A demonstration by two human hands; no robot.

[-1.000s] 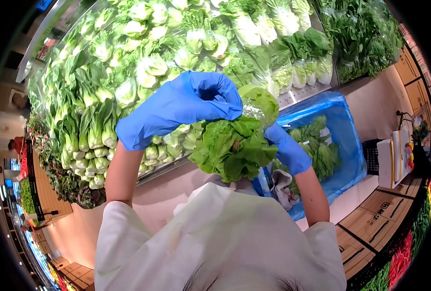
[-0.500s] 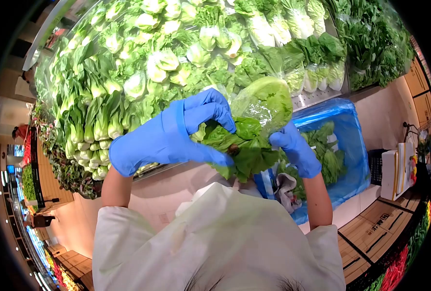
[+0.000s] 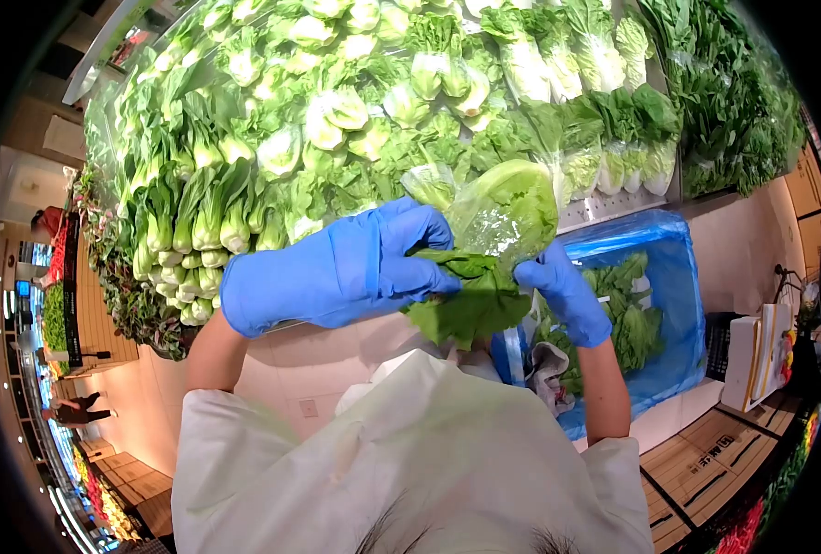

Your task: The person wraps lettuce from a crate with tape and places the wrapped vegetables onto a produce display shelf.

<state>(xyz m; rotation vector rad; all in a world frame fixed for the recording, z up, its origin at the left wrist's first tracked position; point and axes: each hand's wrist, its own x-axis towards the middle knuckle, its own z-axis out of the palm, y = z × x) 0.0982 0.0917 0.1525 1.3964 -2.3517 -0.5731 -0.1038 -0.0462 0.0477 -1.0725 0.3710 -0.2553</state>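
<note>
Both my hands wear blue gloves. In front of my chest, my right hand (image 3: 567, 294) grips a head of lettuce (image 3: 512, 198) from its right side; clear plastic wrap shines on the upper part. My left hand (image 3: 360, 263) is closed on a dark green outer leaf (image 3: 470, 309) at the lettuce's lower end, thumb and fingers pinched together. The leaf hangs down below my fingers and hides the stem end. Behind the lettuce lies the vegetable display, close to my left knuckles.
Bok choy (image 3: 212, 217) and other leafy greens fill the sloped display ahead. At right, a blue plastic-lined bin (image 3: 688, 295) holds loose leaves (image 3: 632, 319), with a grey cloth (image 3: 549, 369) at its near side. Another person (image 3: 73, 411) stands far left.
My left fingers have closed in from a wider spread around the leaves to a pinch on the outer leaf. A brownish spot seen among the leaves before is now covered. My view has shifted slightly.
</note>
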